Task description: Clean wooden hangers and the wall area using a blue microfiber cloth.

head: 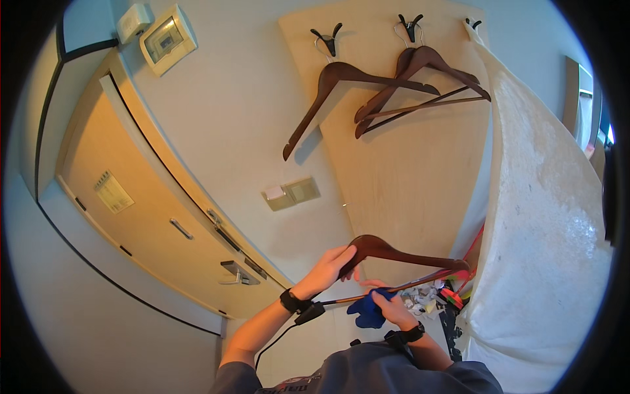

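My left hand [322,273] grips one arm of a dark brown wooden clothes hanger [393,253], its fingers wrapped near the shoulder. The hanger is held up before my torso, and its hook is not visible. A blue cloth [368,312] is bunched in my right hand [396,309], against the hanger's lower bar [411,283]. Whether the cloth wraps fully around the bar cannot be seen. Dark bands circle both wrists.
More wooden hangers [339,69] hang from black hooks [411,29] on a wood panel [413,172]. A white cloth [536,197] drapes at right, near crumpled paper litter [421,301] and a red object [452,298]. A door [147,197] stands left.
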Available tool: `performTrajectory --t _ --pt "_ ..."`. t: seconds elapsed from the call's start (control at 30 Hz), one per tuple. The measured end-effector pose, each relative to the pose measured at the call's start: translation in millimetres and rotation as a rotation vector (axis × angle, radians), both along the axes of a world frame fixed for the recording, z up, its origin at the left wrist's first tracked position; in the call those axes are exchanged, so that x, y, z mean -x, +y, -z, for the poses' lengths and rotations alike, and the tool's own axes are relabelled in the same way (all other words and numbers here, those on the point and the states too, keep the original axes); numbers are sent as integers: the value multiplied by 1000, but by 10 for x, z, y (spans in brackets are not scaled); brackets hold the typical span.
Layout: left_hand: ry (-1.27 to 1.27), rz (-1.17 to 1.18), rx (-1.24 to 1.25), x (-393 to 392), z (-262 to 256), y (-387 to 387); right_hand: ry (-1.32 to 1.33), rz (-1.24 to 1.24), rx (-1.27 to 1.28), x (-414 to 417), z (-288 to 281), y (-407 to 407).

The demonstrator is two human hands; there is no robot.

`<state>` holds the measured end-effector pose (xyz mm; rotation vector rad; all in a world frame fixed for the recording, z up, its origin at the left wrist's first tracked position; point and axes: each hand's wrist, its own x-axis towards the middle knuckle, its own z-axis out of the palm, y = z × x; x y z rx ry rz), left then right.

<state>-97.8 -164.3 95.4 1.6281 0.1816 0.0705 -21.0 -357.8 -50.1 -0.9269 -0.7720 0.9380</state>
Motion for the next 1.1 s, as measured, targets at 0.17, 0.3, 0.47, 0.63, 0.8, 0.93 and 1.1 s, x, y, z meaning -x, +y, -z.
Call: performTrajectory --t 0.17,0.3,0.47,0.63,0.8,0.93,1.1 --pt "-221 -139 -679 -408 -117 105 -89 389 93 -123 -51 -20" --pt "-726 -681 -1544 -887 -772 856 -166 522 113 -261 -121 -91" --pt "-788 -923 -1540 -1298 -1447 1417 -339 449 215 -388 -108 -279" --pt "-510 -762 -1499 -1252 -1537 1524 -483 320 413 -323 -180 -369" --pt "-774 -944 -1327 -1184 -1855 1427 -656 341 607 -382 187 -318" --pt "-731 -1033 -1276 -865 -1976 1367 -793 454 708 -468 316 -260" --pt "-761 -1007 -1314 -61 -1604 1423 -985 619 805 -512 137 -260"
